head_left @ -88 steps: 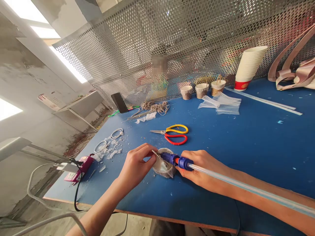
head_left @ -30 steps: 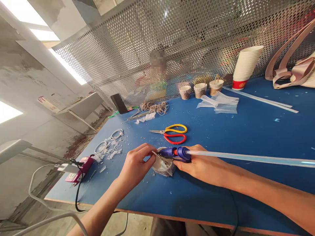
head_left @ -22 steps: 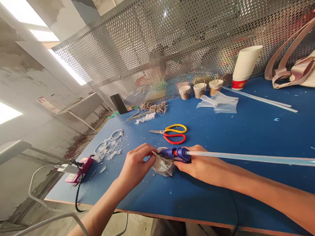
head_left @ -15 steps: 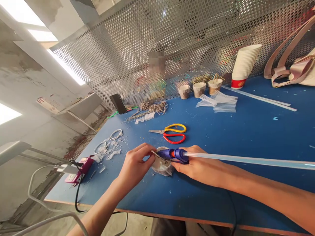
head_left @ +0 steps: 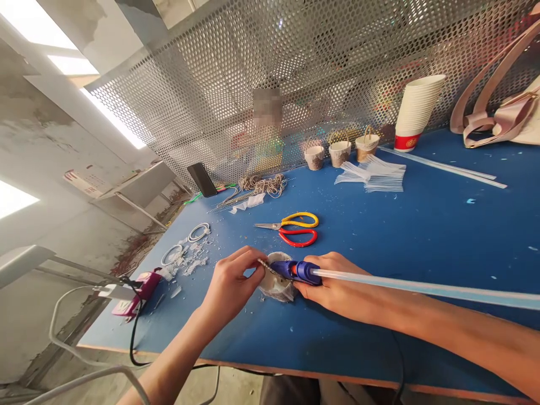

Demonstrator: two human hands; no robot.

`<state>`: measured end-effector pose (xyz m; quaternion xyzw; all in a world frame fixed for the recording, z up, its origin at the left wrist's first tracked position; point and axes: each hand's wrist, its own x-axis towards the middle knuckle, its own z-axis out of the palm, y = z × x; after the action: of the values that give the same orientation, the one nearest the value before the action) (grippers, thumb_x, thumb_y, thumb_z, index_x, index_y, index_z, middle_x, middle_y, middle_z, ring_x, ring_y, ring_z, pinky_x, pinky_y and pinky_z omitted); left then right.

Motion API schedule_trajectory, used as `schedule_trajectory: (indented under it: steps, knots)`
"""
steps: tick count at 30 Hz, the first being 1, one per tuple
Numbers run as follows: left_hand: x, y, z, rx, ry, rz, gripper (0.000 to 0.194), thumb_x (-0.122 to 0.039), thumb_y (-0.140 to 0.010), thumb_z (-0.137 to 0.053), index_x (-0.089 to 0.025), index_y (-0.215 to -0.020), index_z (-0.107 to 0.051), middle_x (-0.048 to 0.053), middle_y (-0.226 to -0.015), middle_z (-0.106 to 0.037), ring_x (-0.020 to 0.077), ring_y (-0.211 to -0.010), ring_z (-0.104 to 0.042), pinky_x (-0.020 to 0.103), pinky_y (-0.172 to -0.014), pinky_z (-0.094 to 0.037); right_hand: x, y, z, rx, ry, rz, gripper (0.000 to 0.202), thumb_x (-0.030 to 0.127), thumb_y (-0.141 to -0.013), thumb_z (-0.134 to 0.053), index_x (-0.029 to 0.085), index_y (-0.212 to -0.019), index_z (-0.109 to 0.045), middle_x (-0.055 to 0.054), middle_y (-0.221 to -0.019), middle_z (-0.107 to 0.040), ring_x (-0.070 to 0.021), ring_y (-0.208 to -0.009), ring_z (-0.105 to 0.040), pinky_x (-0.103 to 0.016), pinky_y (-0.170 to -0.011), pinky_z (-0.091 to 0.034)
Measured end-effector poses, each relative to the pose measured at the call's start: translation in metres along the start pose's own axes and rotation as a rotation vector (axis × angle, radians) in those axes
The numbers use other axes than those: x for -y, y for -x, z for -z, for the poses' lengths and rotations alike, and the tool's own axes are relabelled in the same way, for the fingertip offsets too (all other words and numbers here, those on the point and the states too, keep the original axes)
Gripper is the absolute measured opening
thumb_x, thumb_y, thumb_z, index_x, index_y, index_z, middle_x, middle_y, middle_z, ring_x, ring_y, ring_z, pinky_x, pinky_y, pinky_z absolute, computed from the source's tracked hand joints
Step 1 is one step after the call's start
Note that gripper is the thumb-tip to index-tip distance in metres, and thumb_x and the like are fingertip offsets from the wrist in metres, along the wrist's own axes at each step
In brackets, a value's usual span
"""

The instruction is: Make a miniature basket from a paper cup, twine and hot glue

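My right hand (head_left: 333,281) is closed around a dark blue hot glue gun (head_left: 301,271), with a long clear glue stick (head_left: 405,286) running out of its back to the right. The gun's front end reaches into a small pale cup (head_left: 278,289) on the table. My left hand (head_left: 238,281) pinches a thin twisted cord (head_left: 266,265) between thumb and fingers at the cup's left rim. The gun and my fingers hide part of the cup. Scissors (head_left: 291,228) with one yellow and one red handle lie just beyond.
Three small handled baskets (head_left: 340,153), a stack of paper cups (head_left: 417,115) and white strips (head_left: 382,174) stand or lie at the back. A phone (head_left: 201,180) and cord bundle (head_left: 265,184) are back left. White rings (head_left: 172,255), scraps and a purple power strip (head_left: 141,292) lie left.
The rear of the glue gun and its stick have tilted slightly downward, and the right hand has shifted a little. The left hand keeps its pinch at the cup.
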<state>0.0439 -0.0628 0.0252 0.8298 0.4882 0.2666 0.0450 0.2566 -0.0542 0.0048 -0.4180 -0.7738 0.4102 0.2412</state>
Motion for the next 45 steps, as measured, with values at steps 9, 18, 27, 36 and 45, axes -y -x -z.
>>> schedule_trajectory:
  steps: [9, 18, 27, 36, 45]
  knots:
    - [-0.0025, -0.0011, 0.0003, -0.008, -0.012, 0.005, 0.019, -0.007, -0.074, -0.048, -0.018, -0.078, -0.062, -0.001, -0.071, -0.064, 0.0085, -0.060, -0.058, 0.014, -0.049, -0.045, -0.0003, -0.0008, 0.0032, -0.003, -0.026, -0.008, 0.018, 0.028, -0.080, -0.053, 0.020, -0.065, -0.048, 0.003, -0.061, -0.054, -0.0108, -0.054, -0.039, -0.024, -0.052, -0.029]
    - [-0.0025, -0.0016, 0.0003, -0.018, -0.022, -0.013, 0.018, -0.007, -0.074, -0.048, -0.018, -0.077, -0.062, -0.002, -0.069, -0.064, 0.0081, -0.060, -0.058, 0.014, -0.051, -0.046, -0.0021, 0.0000, 0.0048, 0.003, -0.040, 0.006, 0.020, 0.028, -0.081, -0.052, 0.019, -0.064, -0.047, 0.004, -0.061, -0.052, -0.0101, -0.054, -0.037, -0.024, -0.050, -0.027]
    - [-0.0009, -0.0001, -0.0007, -0.014, -0.022, -0.007, 0.018, -0.007, -0.075, -0.048, -0.018, -0.077, -0.062, -0.002, -0.069, -0.063, 0.0083, -0.060, -0.058, 0.014, -0.051, -0.045, 0.0016, -0.0005, 0.0055, 0.006, -0.043, 0.007, 0.020, 0.025, -0.081, -0.052, 0.019, -0.063, -0.045, 0.005, -0.059, -0.049, -0.0092, -0.053, -0.035, -0.024, -0.051, -0.025]
    - [-0.0017, -0.0014, -0.0009, -0.019, -0.020, -0.024, 0.019, -0.006, -0.074, -0.048, -0.019, -0.078, -0.061, -0.001, -0.071, -0.064, 0.0084, -0.061, -0.058, 0.015, -0.051, -0.046, 0.0010, -0.0009, 0.0040, 0.031, -0.015, -0.037, 0.020, 0.027, -0.082, -0.053, 0.020, -0.064, -0.048, 0.003, -0.061, -0.053, -0.0104, -0.054, -0.039, -0.024, -0.051, -0.027]
    - [0.0002, 0.0006, -0.0010, -0.030, -0.022, -0.037, 0.018, -0.007, -0.074, -0.049, -0.019, -0.078, -0.062, -0.002, -0.070, -0.064, 0.0081, -0.060, -0.059, 0.013, -0.049, -0.045, 0.0039, 0.0006, 0.0069, 0.013, 0.017, -0.076, 0.020, 0.029, -0.081, -0.054, 0.020, -0.065, -0.049, 0.003, -0.060, -0.053, -0.0114, -0.056, -0.040, -0.024, -0.050, -0.026]
